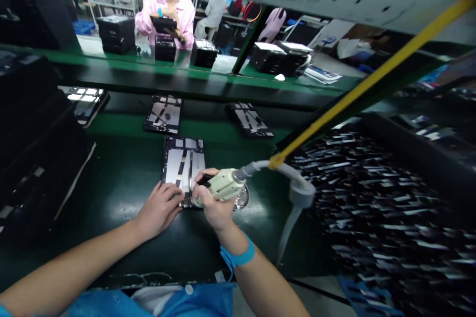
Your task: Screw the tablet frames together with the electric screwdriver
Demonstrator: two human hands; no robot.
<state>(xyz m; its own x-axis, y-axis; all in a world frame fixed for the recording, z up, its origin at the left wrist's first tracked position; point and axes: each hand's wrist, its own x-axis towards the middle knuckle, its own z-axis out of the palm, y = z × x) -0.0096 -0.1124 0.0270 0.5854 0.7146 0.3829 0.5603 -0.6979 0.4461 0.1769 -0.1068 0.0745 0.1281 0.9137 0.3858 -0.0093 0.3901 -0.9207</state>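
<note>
Green conveyor bench point(122, 193): left hand point(159, 208) presses flat on the open tablet chassis point(183, 163), right hand point(213, 203) clenches the electric screwdriver point(223, 185), fastening apparently midway.

Under the hands, the tablet chassis point(183, 163) shows bare, shiny metal; the worktop point(122, 183) around them is glossy dark green.

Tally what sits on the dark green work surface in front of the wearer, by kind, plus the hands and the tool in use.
Open device panels lying flat: 4, namely one under the hands, two farther back, one at far left
Power screwdriver: 1, in the right hand
Wearer's hands: 2, the left hand resting on the nearest panel
Total: 7
</note>
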